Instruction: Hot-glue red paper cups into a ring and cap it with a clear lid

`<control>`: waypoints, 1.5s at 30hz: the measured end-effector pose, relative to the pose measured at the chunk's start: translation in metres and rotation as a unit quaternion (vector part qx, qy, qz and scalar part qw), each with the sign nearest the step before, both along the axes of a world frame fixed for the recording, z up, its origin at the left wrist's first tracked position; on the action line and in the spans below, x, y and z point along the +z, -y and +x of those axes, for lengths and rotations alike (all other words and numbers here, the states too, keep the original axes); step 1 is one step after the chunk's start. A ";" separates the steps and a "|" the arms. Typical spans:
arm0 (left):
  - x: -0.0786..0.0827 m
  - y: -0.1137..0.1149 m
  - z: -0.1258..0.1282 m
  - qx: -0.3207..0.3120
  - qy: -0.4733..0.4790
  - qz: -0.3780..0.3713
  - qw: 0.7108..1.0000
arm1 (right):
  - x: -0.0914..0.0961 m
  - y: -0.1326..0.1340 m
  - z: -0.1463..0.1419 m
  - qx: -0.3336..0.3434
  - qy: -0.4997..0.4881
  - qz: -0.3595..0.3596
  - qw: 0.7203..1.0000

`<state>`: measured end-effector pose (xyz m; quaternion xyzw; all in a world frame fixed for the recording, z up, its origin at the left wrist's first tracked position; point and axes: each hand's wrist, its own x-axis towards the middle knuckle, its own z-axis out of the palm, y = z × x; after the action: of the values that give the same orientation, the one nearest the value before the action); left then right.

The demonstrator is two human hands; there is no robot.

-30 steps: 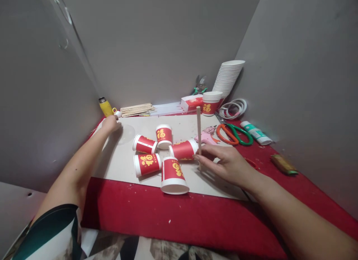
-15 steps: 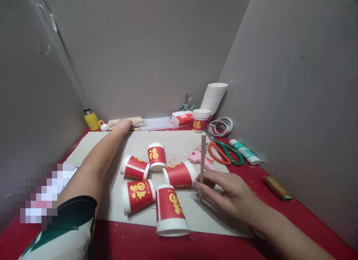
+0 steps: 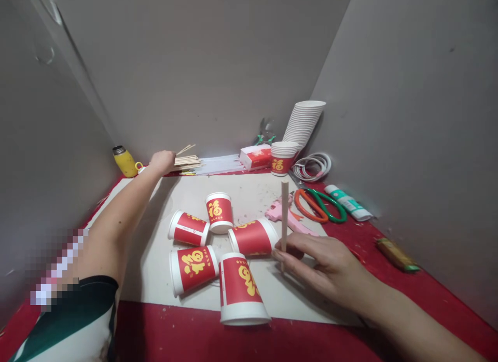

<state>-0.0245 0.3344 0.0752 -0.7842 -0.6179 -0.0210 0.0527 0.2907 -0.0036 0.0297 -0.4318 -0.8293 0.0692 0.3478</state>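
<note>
Right hand: While its thumb and fingertips pinch a wooden stick nearly upright, it is over the right part of the white board; whether the stick's lower end touches the board, I cannot tell.
Left hand: Beyond the board's far edge, curled around a couple of thin sticks slanting upward, its fingertips hidden, beside the stick bundle.
Red cups: Five in a rough ring on the board's middle.
Pink glue gun: On the board's right side.

Muted light casts soft shadows; the lower left is pixelated.
</note>
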 end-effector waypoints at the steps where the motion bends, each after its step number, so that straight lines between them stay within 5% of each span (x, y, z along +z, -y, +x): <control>1: 0.004 0.002 -0.001 0.005 0.025 0.012 1.000 | 0.000 0.000 0.000 0.001 0.001 0.003 1.000; 7: 0.031 0.014 0.002 -0.008 0.239 0.065 0.969 | -0.001 0.002 0.001 0.000 0.002 0.002 1.000; 11: 0.039 0.026 0.014 -0.044 0.409 -0.003 0.912 | -0.001 0.001 0.000 0.004 -0.004 -0.006 1.000; 17: 0.031 0.059 0.029 -0.085 0.562 -0.155 0.808 | 0.000 0.001 0.000 0.008 0.003 0.005 1.000; 24: 0.011 0.090 0.048 -0.176 0.643 -0.154 0.730 | -0.001 0.001 0.000 0.005 0.004 0.008 1.000; 31: -0.016 0.110 0.059 -0.203 0.556 -0.211 0.778 | 0.002 0.003 -0.001 0.007 -0.001 0.020 1.000; 38: -0.001 0.107 0.048 -0.147 0.449 -0.175 0.864 | 0.004 0.003 -0.001 0.009 -0.006 0.021 1.000; 45: -0.002 0.096 0.024 -0.043 0.186 -0.214 0.958 | 0.008 0.005 0.000 0.010 -0.008 0.026 1.000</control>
<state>-0.0003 0.2382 0.0731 -0.7852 -0.5725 -0.0364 -0.2331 0.2905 -0.0089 0.0372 -0.4138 -0.8324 0.0540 0.3646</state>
